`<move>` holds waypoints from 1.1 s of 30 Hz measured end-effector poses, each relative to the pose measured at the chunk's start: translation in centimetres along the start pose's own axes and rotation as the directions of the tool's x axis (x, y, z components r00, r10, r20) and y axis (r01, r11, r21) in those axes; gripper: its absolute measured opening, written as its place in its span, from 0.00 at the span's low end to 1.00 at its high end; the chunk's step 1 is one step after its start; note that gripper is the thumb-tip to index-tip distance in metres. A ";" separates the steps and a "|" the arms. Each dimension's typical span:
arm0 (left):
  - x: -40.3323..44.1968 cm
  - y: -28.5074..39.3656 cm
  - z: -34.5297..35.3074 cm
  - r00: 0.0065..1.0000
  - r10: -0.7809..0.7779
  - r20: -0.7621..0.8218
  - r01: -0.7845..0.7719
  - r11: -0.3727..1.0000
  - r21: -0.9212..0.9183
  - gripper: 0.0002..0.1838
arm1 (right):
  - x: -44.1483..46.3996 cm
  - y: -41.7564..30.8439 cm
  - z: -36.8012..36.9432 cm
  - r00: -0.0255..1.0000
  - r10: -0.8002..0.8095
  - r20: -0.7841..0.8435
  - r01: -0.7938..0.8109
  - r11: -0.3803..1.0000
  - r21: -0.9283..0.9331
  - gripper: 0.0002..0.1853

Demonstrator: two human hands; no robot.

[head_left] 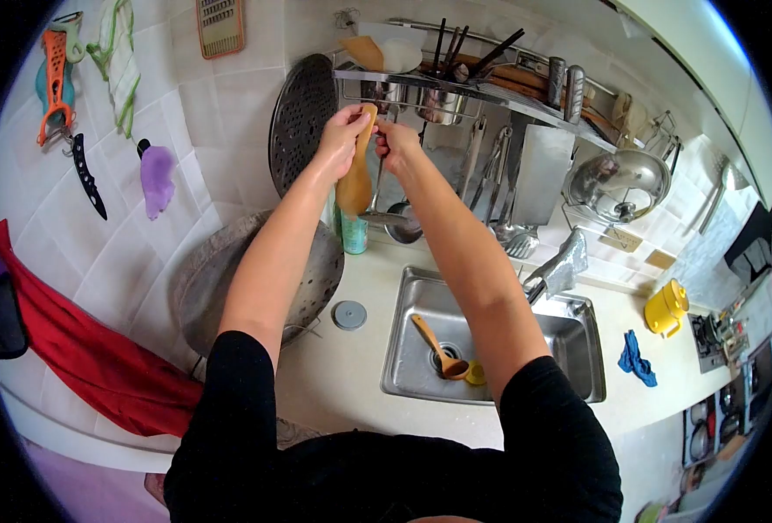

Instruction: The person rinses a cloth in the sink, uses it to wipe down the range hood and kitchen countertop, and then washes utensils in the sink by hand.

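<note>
Both of my arms reach up to the wall rack point(525, 103). My left hand point(342, 139) is closed around the handle of a wooden spatula point(354, 190), whose broad end points down. Close to its right, my right hand point(396, 144) is closed near the hanging utensils, at the rack's lower edge; what its fingers grip is too small to make out. A metal ladle point(405, 223) hangs below my right hand. Behind the spatula's lower end stands a green can point(355, 236).
A steel sink point(416, 309) holds a wooden spoon point(439, 350). To its left are a grey round lid point(350, 315) and a large perforated pan point(220, 279). On the right are a yellow pitcher point(667, 308) and a blue cloth point(637, 358).
</note>
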State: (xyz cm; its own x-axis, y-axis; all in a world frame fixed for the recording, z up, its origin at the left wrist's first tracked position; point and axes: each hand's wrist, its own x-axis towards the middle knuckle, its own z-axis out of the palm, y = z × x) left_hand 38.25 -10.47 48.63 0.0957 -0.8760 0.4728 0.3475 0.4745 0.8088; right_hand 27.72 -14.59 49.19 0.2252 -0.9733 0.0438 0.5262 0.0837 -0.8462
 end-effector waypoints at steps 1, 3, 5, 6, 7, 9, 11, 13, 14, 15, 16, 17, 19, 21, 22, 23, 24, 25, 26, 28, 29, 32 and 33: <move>0.0 0.2 0.1 1.000 0.004 0.006 -0.004 1.000 0.007 0.12 | 0.0 0.1 0.1 1.000 -0.003 -0.016 0.003 1.000 0.007 0.09; 0.1 0.4 -0.1 1.000 -0.024 0.009 0.024 1.000 0.021 0.12 | 0.2 0.1 -0.4 0.999 0.006 0.047 -0.007 1.000 0.026 0.09; 0.4 0.4 -0.3 0.999 -0.033 0.014 0.032 0.999 0.042 0.13 | 0.2 0.1 -0.4 0.998 0.005 0.061 -0.007 1.000 0.028 0.09; 0.5 0.3 -0.3 0.999 -0.028 0.017 0.027 0.998 0.055 0.14 | 0.2 0.1 -0.3 0.999 0.001 0.043 -0.002 1.000 0.019 0.09; 0.6 0.2 -0.4 0.999 -0.024 0.021 0.023 0.997 0.068 0.14 | 0.1 0.1 -0.2 1.000 -0.003 0.024 0.003 1.000 0.010 0.09; 0.5 0.3 -0.3 0.998 -0.061 0.018 0.061 0.998 0.019 0.16 | -0.2 -0.2 -0.1 1.000 0.003 0.017 -0.003 1.000 -0.008 0.08; 0.6 0.5 -0.4 0.996 -0.084 0.031 0.084 0.996 -0.011 0.16 | -0.2 -0.3 -0.1 0.999 0.019 0.030 -0.018 1.000 -0.019 0.08; 0.7 0.5 -0.6 0.995 -0.090 0.053 0.091 0.995 -0.026 0.17 | 0.1 -0.2 -0.4 0.997 0.045 0.063 -0.043 0.999 -0.027 0.07; 0.7 0.6 -0.5 0.994 -0.094 0.054 0.096 0.995 -0.034 0.16 | 0.3 -0.2 -0.4 0.997 0.048 0.056 -0.046 0.998 -0.035 0.07; 0.7 0.8 -0.4 0.994 -0.099 0.055 0.101 0.994 -0.041 0.16 | 0.4 -0.2 -0.3 0.997 0.052 0.050 -0.050 0.998 -0.042 0.07; 0.6 0.9 -0.4 0.993 -0.105 0.055 0.108 0.993 -0.047 0.16 | 0.5 -0.2 -0.3 0.998 0.057 0.041 -0.055 0.997 -0.049 0.07; 0.6 1.0 -0.3 0.996 -0.087 0.032 0.088 0.995 -0.041 0.14 | 0.3 -0.2 -0.2 0.996 0.071 0.060 -0.069 0.997 -0.036 0.07; 0.5 1.2 0.0 0.999 -0.046 -0.016 0.045 0.999 -0.029 0.12 | -0.1 -0.4 -0.2 0.990 0.097 0.100 -0.096 0.995 -0.014 0.07; 0.5 1.2 0.4 0.993 -0.014 -0.113 0.014 1.000 0.002 0.10 | 0.6 -0.1 -0.5 0.989 0.094 0.110 -0.090 0.995 -0.037 0.07; 0.5 1.3 0.5 0.987 0.004 -0.161 -0.001 1.000 0.019 0.09 | 0.9 0.0 -0.6 0.989 0.092 0.116 -0.087 0.995 -0.048 0.08; 0.8 1.0 0.2 0.981 0.034 -0.189 -0.030 0.999 0.027 0.09 | 0.7 -0.1 -0.5 0.989 0.084 0.120 -0.079 0.996 -0.045 0.07; 1.4 0.6 -0.3 0.974 0.065 -0.217 -0.058 0.998 0.036 0.09 | 0.5 -0.1 -0.4 0.990 0.075 0.123 -0.070 0.997 -0.043 0.07; 1.8 0.2 -0.7 0.965 0.096 -0.243 -0.087 0.995 0.045 0.08 | 0.3 -0.2 -0.4 0.990 0.066 0.126 -0.061 0.997 -0.041 0.07; 2.0 0.0 -0.9 0.964 0.120 -0.237 -0.097 0.990 0.107 0.08 | 0.2 -0.3 -0.4 0.989 0.074 0.126 -0.068 0.996 -0.051 0.07; 2.5 -0.4 -1.5 0.962 0.168 -0.217 -0.117 0.966 0.229 0.08 | 0.1 -0.6 -0.4 0.988 0.090 0.124 -0.081 0.994 -0.069 0.07; 2.3 0.0 -1.5 0.974 0.114 -0.194 -0.084 0.984 0.159 0.09 | -0.1 -0.7 -0.5 0.988 0.086 0.126 -0.077 0.994 -0.072 0.07; 1.6 1.0 -1.4 0.990 -0.016 -0.142 0.018 1.000 0.013 0.10 | -0.3 -0.8 -0.4 0.990 0.073 0.123 -0.064 0.995 -0.072 0.07; 1.4 1.3 -1.2 0.988 -0.047 -0.149 0.048 0.999 0.007 0.10 | -0.2 -0.7 -0.3 0.991 0.071 0.113 -0.065 0.996 -0.062 0.08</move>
State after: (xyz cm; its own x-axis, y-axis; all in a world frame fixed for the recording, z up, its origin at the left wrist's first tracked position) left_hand 39.97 -11.19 49.96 0.2171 -0.9004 0.3770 0.3451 0.4321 0.8332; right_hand 27.04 -14.48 49.61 0.3530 -0.9347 0.0427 0.4584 0.1329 -0.8788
